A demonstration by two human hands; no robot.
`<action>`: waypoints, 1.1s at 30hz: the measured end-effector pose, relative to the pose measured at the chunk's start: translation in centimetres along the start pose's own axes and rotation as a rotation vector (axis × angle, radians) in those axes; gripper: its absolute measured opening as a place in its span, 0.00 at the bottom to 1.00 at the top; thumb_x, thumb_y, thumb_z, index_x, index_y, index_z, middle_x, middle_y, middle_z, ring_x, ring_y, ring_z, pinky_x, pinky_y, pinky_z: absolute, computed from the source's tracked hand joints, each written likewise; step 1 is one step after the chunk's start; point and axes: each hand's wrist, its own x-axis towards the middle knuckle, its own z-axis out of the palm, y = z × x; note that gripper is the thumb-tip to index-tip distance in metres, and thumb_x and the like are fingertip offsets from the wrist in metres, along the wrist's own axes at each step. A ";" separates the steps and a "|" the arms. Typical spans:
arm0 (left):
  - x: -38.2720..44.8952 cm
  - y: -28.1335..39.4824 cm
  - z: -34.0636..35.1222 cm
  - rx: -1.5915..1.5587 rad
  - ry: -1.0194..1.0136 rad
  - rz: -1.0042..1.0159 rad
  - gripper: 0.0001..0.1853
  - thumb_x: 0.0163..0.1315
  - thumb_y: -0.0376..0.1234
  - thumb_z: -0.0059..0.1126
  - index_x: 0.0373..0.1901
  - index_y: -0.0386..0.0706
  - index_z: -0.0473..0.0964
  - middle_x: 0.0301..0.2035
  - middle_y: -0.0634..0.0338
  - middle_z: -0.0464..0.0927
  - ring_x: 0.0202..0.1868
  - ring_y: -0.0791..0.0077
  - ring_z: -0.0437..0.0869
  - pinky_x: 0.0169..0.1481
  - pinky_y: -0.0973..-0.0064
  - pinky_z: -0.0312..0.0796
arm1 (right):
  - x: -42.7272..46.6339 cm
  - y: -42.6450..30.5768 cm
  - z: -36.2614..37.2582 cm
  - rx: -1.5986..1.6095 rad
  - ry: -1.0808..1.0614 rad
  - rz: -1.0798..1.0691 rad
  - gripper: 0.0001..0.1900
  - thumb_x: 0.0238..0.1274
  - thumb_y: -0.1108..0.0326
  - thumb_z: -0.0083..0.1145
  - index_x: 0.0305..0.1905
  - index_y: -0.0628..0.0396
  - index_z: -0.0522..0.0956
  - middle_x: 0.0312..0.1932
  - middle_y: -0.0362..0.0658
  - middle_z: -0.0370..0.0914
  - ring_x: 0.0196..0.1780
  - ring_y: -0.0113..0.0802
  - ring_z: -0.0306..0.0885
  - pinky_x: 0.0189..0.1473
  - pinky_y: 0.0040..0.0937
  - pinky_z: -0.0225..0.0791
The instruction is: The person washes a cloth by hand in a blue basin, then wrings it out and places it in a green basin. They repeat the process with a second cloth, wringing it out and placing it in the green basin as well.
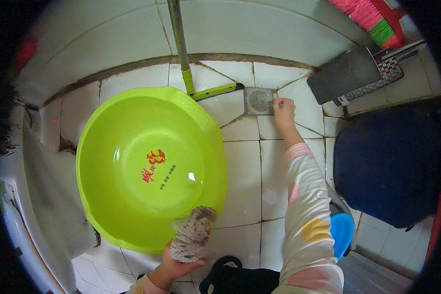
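My left hand grips a crumpled, grey-brown soiled rag over the near right rim of a large lime-green plastic basin. The basin bears a red and yellow print on its bottom. Farther off to the right, my right hand reaches down to a square floor drain. Its fingers are bunched at the drain's right edge; whether something thin is pinched between them is too small to tell. Beside the drain lies the green head of a floor squeegee, its metal pole standing upright.
White floor tiles have dark joints. A dark blue seat-like object and a blue plastic container stand at the right. Behind them are a dark grey panel and a pink and green broom. A white ceramic fixture borders the left.
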 end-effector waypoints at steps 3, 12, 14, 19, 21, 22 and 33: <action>0.0 0.2 0.0 -0.013 -0.014 -0.016 0.39 0.47 0.30 0.75 0.60 0.32 0.64 0.55 0.51 0.74 0.58 0.65 0.76 0.63 0.68 0.66 | -0.6 1.7 -1.4 0.321 -0.038 -0.012 0.12 0.61 0.61 0.57 0.39 0.60 0.78 0.43 0.47 0.77 0.46 0.38 0.74 0.50 0.35 0.67; -0.1 0.1 -0.2 0.000 -0.037 0.020 0.40 0.48 0.29 0.74 0.61 0.31 0.62 0.56 0.49 0.74 0.59 0.63 0.75 0.64 0.67 0.66 | -4.9 2.2 -7.3 1.095 -0.312 0.219 0.05 0.67 0.70 0.51 0.43 0.58 0.73 0.38 0.40 0.79 0.45 0.28 0.76 0.52 0.25 0.66; -0.1 0.1 -0.2 -0.022 -0.045 0.012 0.39 0.48 0.29 0.73 0.61 0.31 0.62 0.56 0.49 0.73 0.59 0.63 0.75 0.64 0.66 0.66 | -5.5 2.2 -8.1 1.127 -0.343 0.269 0.05 0.68 0.70 0.51 0.44 0.59 0.72 0.39 0.43 0.78 0.44 0.29 0.77 0.52 0.25 0.65; 0.0 0.2 -0.2 -0.008 -0.064 0.046 0.40 0.48 0.29 0.73 0.62 0.30 0.61 0.57 0.48 0.73 0.59 0.63 0.74 0.64 0.65 0.66 | -6.9 1.2 -9.9 1.182 -0.459 0.296 0.05 0.67 0.71 0.52 0.45 0.57 0.74 0.34 0.37 0.75 0.41 0.27 0.77 0.45 0.24 0.68; 0.1 0.1 -0.1 -0.024 -0.058 0.045 0.40 0.49 0.30 0.73 0.62 0.30 0.61 0.57 0.48 0.72 0.59 0.63 0.74 0.64 0.65 0.66 | -6.5 0.4 -10.0 1.120 -0.478 0.390 0.06 0.65 0.70 0.53 0.45 0.56 0.76 0.32 0.35 0.74 0.38 0.26 0.77 0.41 0.24 0.69; 0.1 0.1 -0.2 -0.015 -0.081 0.038 0.43 0.48 0.32 0.74 0.64 0.32 0.58 0.59 0.48 0.71 0.60 0.62 0.73 0.65 0.64 0.64 | -5.9 -0.1 -9.8 1.058 -0.470 0.434 0.06 0.65 0.69 0.54 0.44 0.56 0.77 0.31 0.34 0.74 0.36 0.26 0.77 0.40 0.25 0.70; -0.2 -0.4 -0.4 0.049 -0.017 0.075 0.39 0.48 0.32 0.74 0.61 0.30 0.63 0.55 0.48 0.74 0.58 0.64 0.76 0.63 0.67 0.66 | 1.3 -2.4 2.9 0.089 -0.171 -0.100 0.09 0.53 0.66 0.63 0.36 0.59 0.80 0.33 0.48 0.81 0.34 0.43 0.79 0.39 0.36 0.71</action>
